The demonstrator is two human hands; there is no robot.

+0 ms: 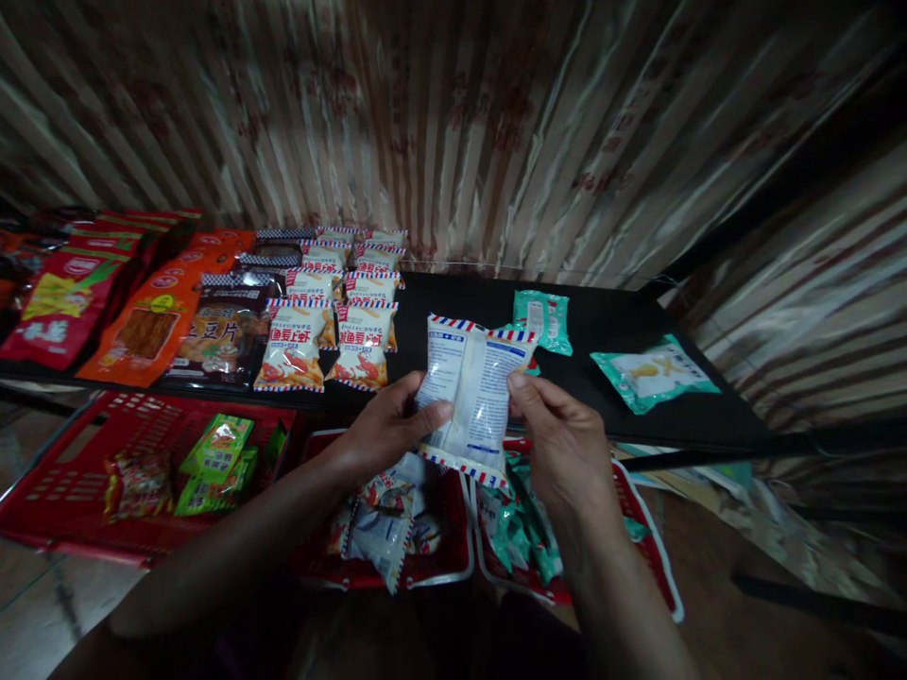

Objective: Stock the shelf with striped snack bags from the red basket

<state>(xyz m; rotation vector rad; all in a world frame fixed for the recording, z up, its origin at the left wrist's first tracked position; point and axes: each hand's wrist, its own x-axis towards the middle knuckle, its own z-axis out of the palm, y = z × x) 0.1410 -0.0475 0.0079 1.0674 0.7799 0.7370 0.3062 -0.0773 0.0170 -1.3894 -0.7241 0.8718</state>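
Observation:
Between my two hands is a white snack bag (468, 397) with red and blue striped ends, its printed back turned toward me. My left hand (389, 420) pinches its left side, thumb on top. At the right side, my right hand (563, 434) grips the edge between thumb and fingers. The bag is held above the front edge of the black shelf (453, 295). Just left of it, matching snack bags (361, 345) stand in two rows, fronts facing me. Beneath my hands, a red basket (453, 567) holds more of these bags (379, 529).
Teal snack bags lie on the shelf, one behind (542, 319) and one farther right (656, 373). Orange (152, 312), red (75, 302) and dark bags (223, 331) fill the left. Another basket (662, 586) holds teal bags; a left basket (42, 501) holds green packets (219, 463).

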